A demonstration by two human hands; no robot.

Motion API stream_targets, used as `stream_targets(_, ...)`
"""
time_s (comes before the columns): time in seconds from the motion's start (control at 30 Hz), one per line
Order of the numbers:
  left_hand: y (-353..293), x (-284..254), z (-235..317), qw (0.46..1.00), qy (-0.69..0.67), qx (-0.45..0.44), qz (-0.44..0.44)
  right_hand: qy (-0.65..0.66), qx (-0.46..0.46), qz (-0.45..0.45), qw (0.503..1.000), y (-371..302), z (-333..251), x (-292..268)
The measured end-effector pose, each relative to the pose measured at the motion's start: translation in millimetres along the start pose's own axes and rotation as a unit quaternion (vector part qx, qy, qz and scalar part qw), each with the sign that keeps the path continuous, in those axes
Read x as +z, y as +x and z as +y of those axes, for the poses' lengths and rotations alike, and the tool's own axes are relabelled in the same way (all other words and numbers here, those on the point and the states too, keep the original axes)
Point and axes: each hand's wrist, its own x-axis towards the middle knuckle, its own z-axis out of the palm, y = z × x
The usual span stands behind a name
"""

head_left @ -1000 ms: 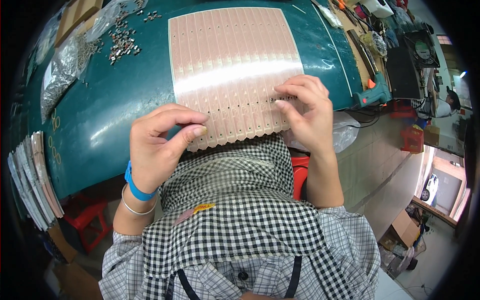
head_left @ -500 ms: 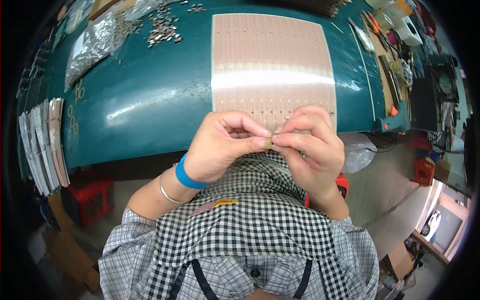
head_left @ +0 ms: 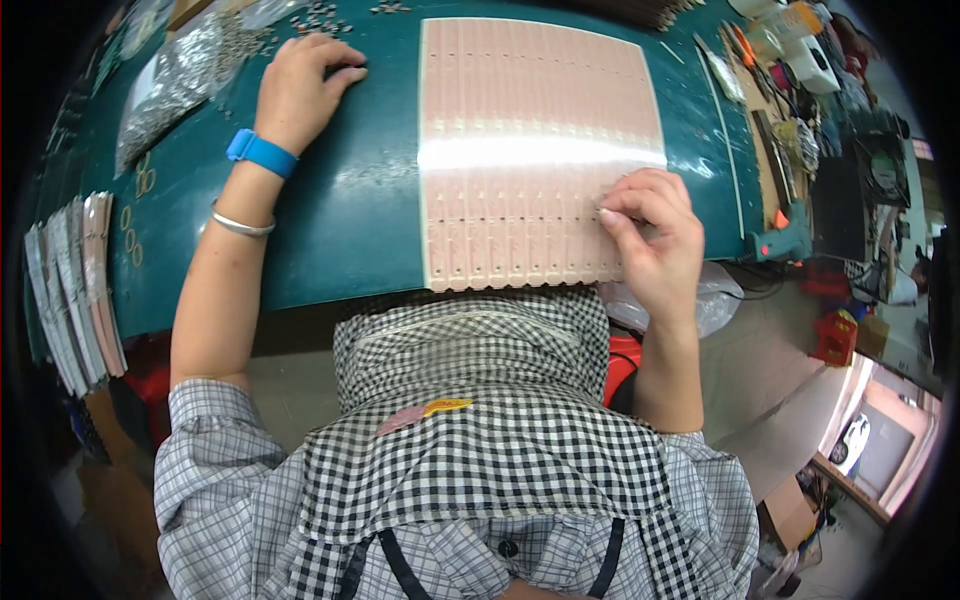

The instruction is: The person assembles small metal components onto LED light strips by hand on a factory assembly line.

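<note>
Head view: left hand [head_left: 300, 90] moved from beside the right hand at centre to upper left, by the loose small metal parts [head_left: 325, 20], finger gap partly hidden so can't tell if it's gripping anything; right hand [head_left: 658, 225] sits right of centre, thumb and forefinger pinched together at the sheet's right edge, any part between them too small to tell. Pink sheet [head_left: 530, 90] lies flat, upper centre to centre, scalloped edge toward the wearer, likely for easy reach. Green table [head_left: 350, 215] carries a parts bag [head_left: 180, 105], upper left; red stool [head_left: 620, 368] below right, cardboard box [head_left: 790, 512] lower right.
</note>
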Motion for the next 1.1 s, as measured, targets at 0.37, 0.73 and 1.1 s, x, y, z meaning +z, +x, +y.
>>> stream_targets(0.37,-8,7,1,0.996,-0.059,-0.064,-0.004,-0.104,-0.039,-0.036,0.993,-5,4,2)
stream_targets(0.73,-10,2,2,0.997,-0.056,-0.051,-0.002,-0.178,-0.103,-0.025,0.978,-2,-9,9)
stream_targets(1.1,-13,0,-5,0.99,-0.09,-0.099,-0.04,-0.063,0.009,-0.015,0.998,-7,11,-17)
